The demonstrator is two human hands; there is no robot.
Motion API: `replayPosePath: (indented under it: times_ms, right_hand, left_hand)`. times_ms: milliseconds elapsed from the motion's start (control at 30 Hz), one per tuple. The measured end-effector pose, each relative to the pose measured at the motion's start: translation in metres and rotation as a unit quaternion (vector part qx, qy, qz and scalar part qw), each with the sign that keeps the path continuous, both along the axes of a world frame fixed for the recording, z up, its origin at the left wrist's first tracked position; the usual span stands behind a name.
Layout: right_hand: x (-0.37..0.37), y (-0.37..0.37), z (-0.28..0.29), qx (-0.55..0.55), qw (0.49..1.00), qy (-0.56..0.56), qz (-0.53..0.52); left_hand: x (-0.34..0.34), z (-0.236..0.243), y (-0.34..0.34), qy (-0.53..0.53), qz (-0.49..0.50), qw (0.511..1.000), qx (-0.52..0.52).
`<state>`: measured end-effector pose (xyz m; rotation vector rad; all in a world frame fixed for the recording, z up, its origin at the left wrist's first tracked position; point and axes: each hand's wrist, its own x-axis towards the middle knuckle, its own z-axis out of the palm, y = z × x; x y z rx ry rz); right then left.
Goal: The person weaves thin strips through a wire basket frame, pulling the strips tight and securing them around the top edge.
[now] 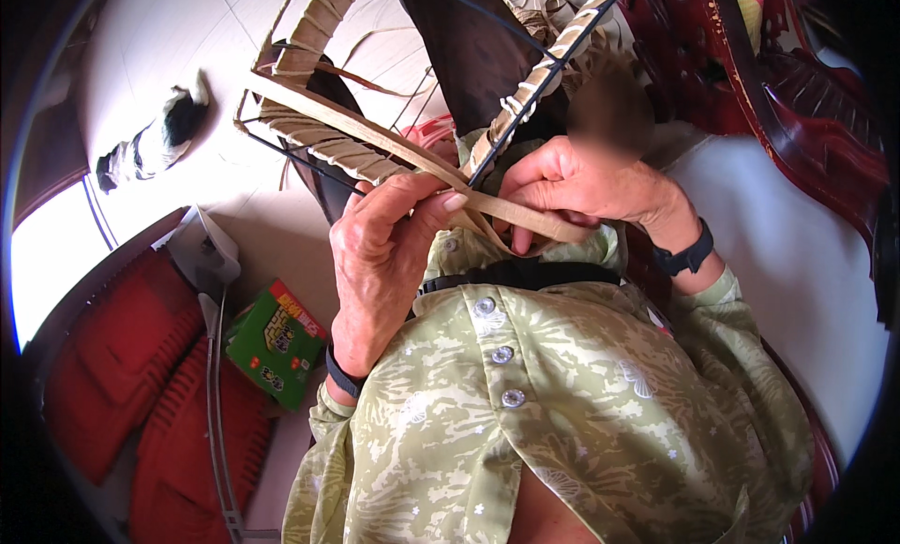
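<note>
A black wire frame (319, 167), its edges partly wrapped in tan strips (323, 19), rests over my lap and leans away from me. One flat tan strip (375, 136) runs along its near side to the corner between my hands. My left hand (384, 249) is closed there, pinching the strip against the frame with thumb and fingers. Just right of that corner, my right hand (595, 188) has its fingers curled round the strip's bent loose length (525, 216). Its fingertips are partly hidden behind the strip.
A black-and-white animal (159, 139) lies on the tiled floor at the far left. Loose tan strips (532, 14) are heaped beyond the frame. Carved dark-red wooden furniture (797, 103) stands at right. Red ridged objects (122, 356) and a green package (277, 342) are at lower left.
</note>
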<state>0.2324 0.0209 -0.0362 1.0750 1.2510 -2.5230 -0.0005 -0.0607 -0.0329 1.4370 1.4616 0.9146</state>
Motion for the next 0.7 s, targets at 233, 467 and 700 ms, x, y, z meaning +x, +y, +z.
replayPosePath:
  times_ms: [233,467,700]
  right_hand:
    - [-0.009,-0.007,-0.003,0.094,0.996,0.005,-0.011]
    - [-0.011,-0.018,-0.025,0.481,0.870,-0.004,-0.107]
    - [0.068,0.008,-0.020,0.544,0.737,-0.356,-0.182]
  left_hand:
    - [0.002,0.001,-0.003,-0.034,0.015,0.999,-0.028]
    - [0.001,0.002,-0.002,-0.006,0.016,0.998,-0.055]
    - [-0.002,-0.001,-0.003,-0.017,0.006,0.998,-0.059]
